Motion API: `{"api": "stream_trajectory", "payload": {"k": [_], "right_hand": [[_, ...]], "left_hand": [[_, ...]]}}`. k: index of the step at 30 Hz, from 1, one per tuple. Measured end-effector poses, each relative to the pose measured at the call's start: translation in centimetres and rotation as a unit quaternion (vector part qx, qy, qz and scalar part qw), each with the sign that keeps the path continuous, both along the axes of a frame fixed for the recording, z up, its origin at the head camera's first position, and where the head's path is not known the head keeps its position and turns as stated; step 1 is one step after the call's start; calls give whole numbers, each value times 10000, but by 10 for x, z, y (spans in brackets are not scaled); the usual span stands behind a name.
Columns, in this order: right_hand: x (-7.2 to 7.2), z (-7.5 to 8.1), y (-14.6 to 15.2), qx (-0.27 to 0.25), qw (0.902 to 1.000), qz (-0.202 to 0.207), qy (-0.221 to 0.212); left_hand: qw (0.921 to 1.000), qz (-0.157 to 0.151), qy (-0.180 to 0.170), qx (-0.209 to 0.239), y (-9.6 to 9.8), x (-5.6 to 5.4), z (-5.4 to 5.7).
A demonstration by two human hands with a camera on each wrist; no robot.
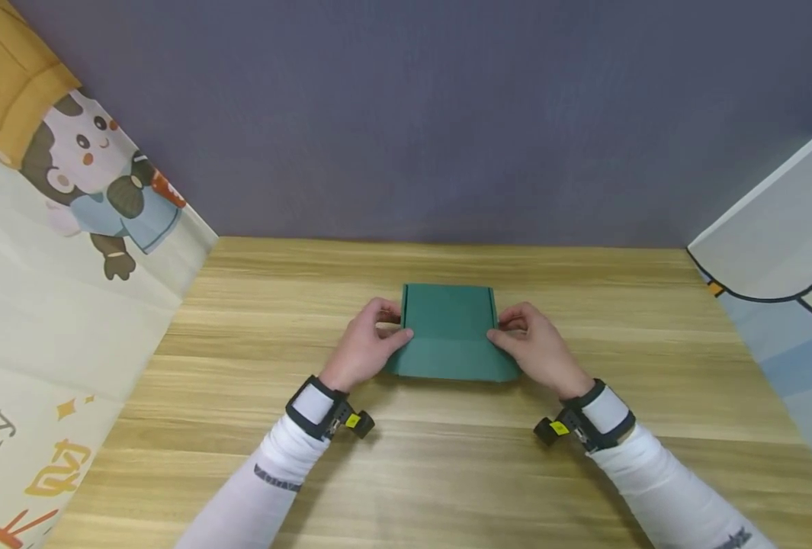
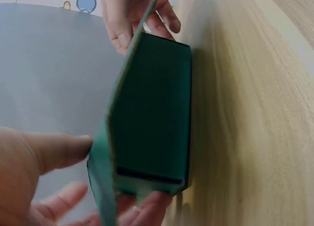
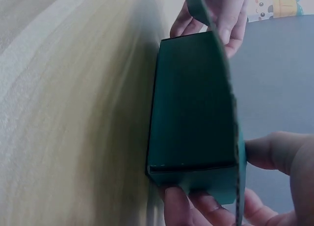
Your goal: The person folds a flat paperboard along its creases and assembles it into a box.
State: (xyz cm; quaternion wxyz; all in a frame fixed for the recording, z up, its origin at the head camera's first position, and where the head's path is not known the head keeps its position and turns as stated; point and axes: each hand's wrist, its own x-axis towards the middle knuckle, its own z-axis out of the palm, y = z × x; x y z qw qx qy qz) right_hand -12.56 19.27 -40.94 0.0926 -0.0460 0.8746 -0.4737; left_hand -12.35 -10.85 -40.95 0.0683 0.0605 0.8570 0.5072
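A green cardboard box (image 1: 448, 309) lies flat on the wooden table, its lid down over the top. The lid's front flap (image 1: 454, 360) sticks out toward the person, and below it the wrist views show the box's front wall (image 2: 152, 108). My left hand (image 1: 364, 347) grips the left side, thumb on the lid near the fold and fingers along the side wall. On the opposite side my right hand (image 1: 543, 352) holds the box in the same way, its fingers (image 3: 179, 209) low against the side wall.
The wooden tabletop (image 1: 447, 473) stretches around the box. A dark grey-blue wall (image 1: 447, 122) rises behind it. Printed cloths with cartoon figures hang at the left (image 1: 35, 320) and right (image 1: 776, 252). Each wrist wears a strapped camera.
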Motion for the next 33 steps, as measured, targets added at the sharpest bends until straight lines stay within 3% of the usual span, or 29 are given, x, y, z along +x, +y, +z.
{"api": "stream_trajectory", "payload": {"k": [5, 11, 16, 19, 24, 33], "right_hand": [[0, 7, 4, -309, 9993, 94, 190], [-1, 20, 12, -371, 9988, 314, 82], [-5, 29, 20, -609, 9964, 569, -133], [-5, 37, 24, -638, 9951, 732, -167], [-4, 50, 27, -474, 9945, 924, -124], [-6, 65, 29, -422, 9956, 833, 90]], "left_hand": [[9991, -207, 345, 135, -5, 0, 6], [9970, -551, 460, 283, -13, -2, 13], [9930, -694, 432, 848, -13, -3, 18], [9903, -689, 585, 1055, -13, -5, 22], [9900, -549, 914, 923, -13, -7, 29], [9888, -375, 1001, 1042, -9, -8, 41]]}}
